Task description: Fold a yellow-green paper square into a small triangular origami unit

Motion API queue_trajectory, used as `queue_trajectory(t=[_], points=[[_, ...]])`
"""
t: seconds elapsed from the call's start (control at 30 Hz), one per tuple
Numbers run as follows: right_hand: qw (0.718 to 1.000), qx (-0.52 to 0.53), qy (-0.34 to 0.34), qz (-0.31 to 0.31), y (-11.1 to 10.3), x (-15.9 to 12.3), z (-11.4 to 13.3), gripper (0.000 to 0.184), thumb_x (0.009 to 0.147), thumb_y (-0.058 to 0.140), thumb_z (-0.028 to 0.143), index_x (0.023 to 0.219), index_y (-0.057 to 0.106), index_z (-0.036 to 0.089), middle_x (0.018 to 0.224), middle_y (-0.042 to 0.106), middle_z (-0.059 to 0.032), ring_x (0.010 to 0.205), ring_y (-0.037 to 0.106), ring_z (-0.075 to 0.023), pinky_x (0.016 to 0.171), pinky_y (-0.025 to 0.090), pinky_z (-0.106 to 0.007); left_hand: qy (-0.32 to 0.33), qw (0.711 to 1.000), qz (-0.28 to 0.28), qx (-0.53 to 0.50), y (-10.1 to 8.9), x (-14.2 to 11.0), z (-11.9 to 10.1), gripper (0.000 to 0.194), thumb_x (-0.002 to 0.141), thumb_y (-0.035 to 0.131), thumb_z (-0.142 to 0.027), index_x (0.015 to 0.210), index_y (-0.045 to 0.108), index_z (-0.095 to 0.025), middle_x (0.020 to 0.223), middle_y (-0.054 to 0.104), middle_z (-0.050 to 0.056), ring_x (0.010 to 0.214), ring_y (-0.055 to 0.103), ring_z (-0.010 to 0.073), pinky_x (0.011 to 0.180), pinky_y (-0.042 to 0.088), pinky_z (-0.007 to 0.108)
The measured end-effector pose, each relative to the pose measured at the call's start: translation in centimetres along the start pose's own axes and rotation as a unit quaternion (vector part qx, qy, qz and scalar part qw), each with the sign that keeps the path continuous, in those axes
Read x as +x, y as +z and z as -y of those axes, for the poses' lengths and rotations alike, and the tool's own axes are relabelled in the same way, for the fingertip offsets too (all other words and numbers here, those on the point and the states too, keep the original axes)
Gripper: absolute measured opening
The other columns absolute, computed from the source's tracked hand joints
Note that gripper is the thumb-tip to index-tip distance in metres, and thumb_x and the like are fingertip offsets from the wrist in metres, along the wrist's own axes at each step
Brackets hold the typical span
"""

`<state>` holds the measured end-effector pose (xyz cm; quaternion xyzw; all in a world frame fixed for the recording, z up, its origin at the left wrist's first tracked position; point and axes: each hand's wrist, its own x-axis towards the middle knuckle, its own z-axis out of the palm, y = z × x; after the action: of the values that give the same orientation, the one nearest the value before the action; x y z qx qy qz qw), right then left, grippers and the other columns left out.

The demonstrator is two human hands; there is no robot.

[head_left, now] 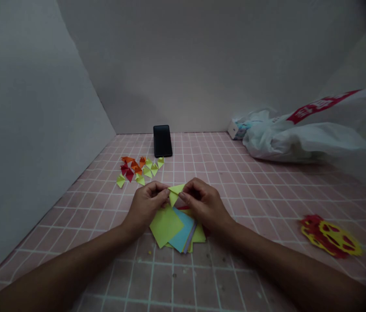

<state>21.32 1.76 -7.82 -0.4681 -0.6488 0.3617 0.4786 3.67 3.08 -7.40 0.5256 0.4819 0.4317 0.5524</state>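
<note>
Head view: The left hand (145, 206) and right hand (209, 204) pinch one small yellow-green paper (176, 189) between their closed fingers (160, 197), above the pink, white-gridded worktop (118, 264). Folding appears partway: a flat upper band tops a downward-pointing triangle, its edges crisp. Beyond the left hand, a cluster of folded pieces (136, 167) in red, orange and yellow-green looks finished. Flat sheets (166, 227), fanned just below the hands, look unfolded, so apparently unused.
</note>
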Motion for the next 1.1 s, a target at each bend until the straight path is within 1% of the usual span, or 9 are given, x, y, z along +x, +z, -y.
queue_trajectory(t=[0.07,0.13,0.27,0.37,0.53,0.7,0.9,1.1], points=[[0.999,0.03,0.029,0.007,0.2,0.0,0.1,0.01,0.079,0.063,0.02,0.072,0.056,0.019,0.073,0.055,0.0006,0.068,0.051,-0.0136,0.06,0.041,-0.027,0.007,1.0,-0.004,-0.004,0.0,-0.1,0.0,0.019,0.074,0.07,-0.032,0.079,0.065,-0.014,0.059,0.061,-0.002,0.052,0.05,0.0085,0.051,0.039,0.019],[0.992,0.098,0.074,0.008,0.5,-0.1,0.1,0.01,0.078,0.064,0.025,0.074,0.057,0.019,0.073,0.055,0.001,0.068,0.051,-0.0137,0.061,0.045,-0.027,0.014,1.0,-0.008,-0.007,0.0,-0.1,0.0,0.018,0.075,0.069,-0.032,0.081,0.066,-0.015,0.06,0.061,-0.002,0.053,0.051,0.0089,0.052,0.04,0.019],[0.963,0.212,0.167,0.009,0.8,-0.2,0.4,0.02,0.073,0.071,0.034,0.072,0.058,0.019,0.071,0.052,0.0027,0.065,0.049,-0.0125,0.062,0.051,-0.029,0.039,0.999,-0.018,0.018,0.1,-0.1,-0.1,0.016,0.077,0.068,-0.03,0.081,0.067,-0.015,0.062,0.061,-0.002,0.056,0.053,0.0099,0.053,0.041,0.02],[0.948,0.248,0.201,0.003,0.9,-0.3,0.6,0.024,0.068,0.075,0.036,0.07,0.058,0.019,0.067,0.052,0.0038,0.06,0.048,-0.0113,0.058,0.05,-0.027,0.058,0.997,-0.023,0.049,0.2,-0.2,-0.2,0.014,0.077,0.067,-0.029,0.082,0.067,-0.016,0.065,0.062,-0.001,0.058,0.054,0.0107,0.055,0.042,0.021],[0.933,0.275,0.233,-0.02,1.2,-0.4,0.9,0.025,0.065,0.078,0.035,0.068,0.059,0.019,0.062,0.054,0.0046,0.053,0.047,-0.0097,0.049,0.041,-0.023,0.089,0.991,-0.034,0.097,0.2,-0.5,-0.3,0.012,0.077,0.067,-0.027,0.082,0.068,-0.016,0.069,0.063,0.001,0.062,0.056,0.0126,0.057,0.043,0.022],[0.927,0.291,0.234,-0.02,1.3,-0.5,1.0,0.026,0.065,0.078,0.033,0.065,0.056,0.018,0.055,0.054,0.0059,0.046,0.043,-0.0072,0.045,0.033,-0.021,0.097,0.989,-0.03,0.109,0.2,-0.6,-0.4,0.012,0.077,0.066,-0.027,0.082,0.068,-0.016,0.07,0.063,0.001,0.064,0.056,0.0135,0.058,0.043,0.023],[0.925,0.304,0.226,-0.001,1.2,-0.5,0.7,0.024,0.068,0.075,0.03,0.064,0.055,0.018,0.057,0.061,0.0028,0.048,0.046,-0.0085,0.049,0.035,-0.023,0.064,0.994,-0.022,0.083,0.3,-0.6,-0.5,0.013,0.076,0.068,-0.028,0.08,0.068,-0.016,0.069,0.064,0.001,0.063,0.057,0.0135,0.057,0.043,0.023],[0.914,0.324,0.244,-0.003,1.2,-0.4,0.6,0.025,0.066,0.077,0.029,0.063,0.055,0.018,0.056,0.06,0.0031,0.05,0.048,-0.0091,0.051,0.036,-0.023,0.045,0.998,-0.013,0.05,0.3,-0.6,-0.5,0.014,0.074,0.07,-0.028,0.079,0.069,-0.015,0.067,0.064,0.0,0.06,0.055,0.0117,0.056,0.042,0.022]])
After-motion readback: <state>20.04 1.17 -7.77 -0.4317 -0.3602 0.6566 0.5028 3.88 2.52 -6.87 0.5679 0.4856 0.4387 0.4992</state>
